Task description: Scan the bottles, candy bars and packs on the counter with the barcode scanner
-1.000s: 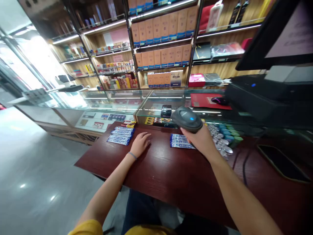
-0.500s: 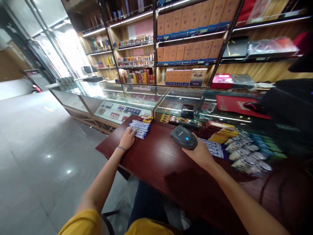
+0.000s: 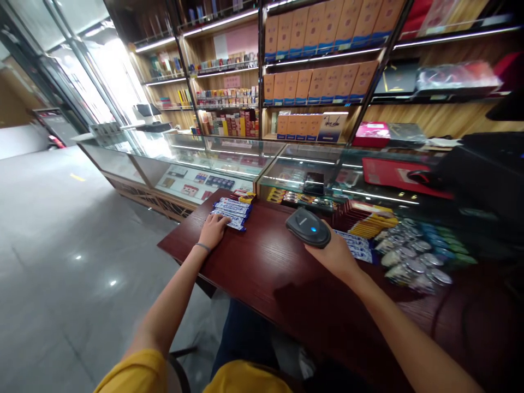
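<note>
Nearest, the dark reddish-brown wooden tabletop (image 3: 257, 273) spreads below and between both sets of fingers. The left hand (image 3: 212, 232), a thin grey band (image 3: 202, 246) at its wrist, lies palm down with its fingers bent over the near edge of a row of slim blue-and-white foil packets (image 3: 234, 205); whether they pinch one cannot be told. The right hand (image 3: 338, 256) has its fingers wrapped around a black plastic handheld scanner (image 3: 308, 227), raised above the wood, with a blue light glowing and a pale logo too small to read. Just right of those fingers lies a second row of blue-and-white packets (image 3: 357, 247), their printing illegible; beyond it leans a stack of yellow-and-brown packets (image 3: 368, 221), and farther right cluster small silver-lidded cups (image 3: 409, 259). Past the left fingers, a few red-and-yellow packets (image 3: 244, 196) lie behind the blue-and-white row. Farther off, ahead of both hands, runs a glass-topped display case (image 3: 229, 158). Farthest, upright orange-brown cartons with blue bases (image 3: 317, 84) line the shelves, above a white-and-navy box (image 3: 332, 126) whose dark script cannot be made out.
</note>
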The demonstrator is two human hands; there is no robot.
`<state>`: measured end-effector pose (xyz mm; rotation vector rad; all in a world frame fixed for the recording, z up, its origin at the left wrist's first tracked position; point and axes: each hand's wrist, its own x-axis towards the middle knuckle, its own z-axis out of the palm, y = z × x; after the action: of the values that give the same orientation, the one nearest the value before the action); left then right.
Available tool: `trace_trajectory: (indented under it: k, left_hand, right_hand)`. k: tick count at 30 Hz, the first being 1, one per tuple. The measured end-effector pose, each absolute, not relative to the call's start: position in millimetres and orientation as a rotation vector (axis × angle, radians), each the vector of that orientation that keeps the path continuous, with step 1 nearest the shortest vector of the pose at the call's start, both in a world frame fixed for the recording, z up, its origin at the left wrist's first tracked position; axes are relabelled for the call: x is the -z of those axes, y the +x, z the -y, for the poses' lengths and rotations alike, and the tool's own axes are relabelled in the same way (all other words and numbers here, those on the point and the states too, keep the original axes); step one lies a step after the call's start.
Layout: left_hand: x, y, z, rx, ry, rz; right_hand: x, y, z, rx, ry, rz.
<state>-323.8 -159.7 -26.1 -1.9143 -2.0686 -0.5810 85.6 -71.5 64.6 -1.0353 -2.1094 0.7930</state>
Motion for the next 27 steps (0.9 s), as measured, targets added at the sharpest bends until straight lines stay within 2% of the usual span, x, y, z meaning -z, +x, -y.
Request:
trace_trajectory:
  k: [3,5,14,17,20,27]
  left_hand:
    - [18.5,-319.4,162.6,0.661,-1.981,2.010]
    - [13.4,-312.1,158.7,0.849,-1.952,1.993]
    - [-8.4,-199.2,65.0,2.596,-1.429,2.111]
    - [-9.2,-154.6,44.5,3.039,-1.420,2.185]
    - [-7.0,-125.7,42.2,3.190,-1.421,2.284]
    - [-2.5,-112.6,50.3,3.141,-1.447,2.423]
  right_hand:
    - [-69.7,87.8,70.1,-0.770,-1.054,2.081]
    - [-72.6,90.1,68.6,-0.744,-1.053,2.043]
    - [-89.6,111.6,56.2,-0.664,-1.037,1.989]
    - [-103.1,122.7,52.9,-0.631,-1.072,2.074]
    - [-114.0,132.7,51.0,-0.574,-1.148,2.177]
    - [-115.7,139.9,43.3,-0.526,-1.204,2.285]
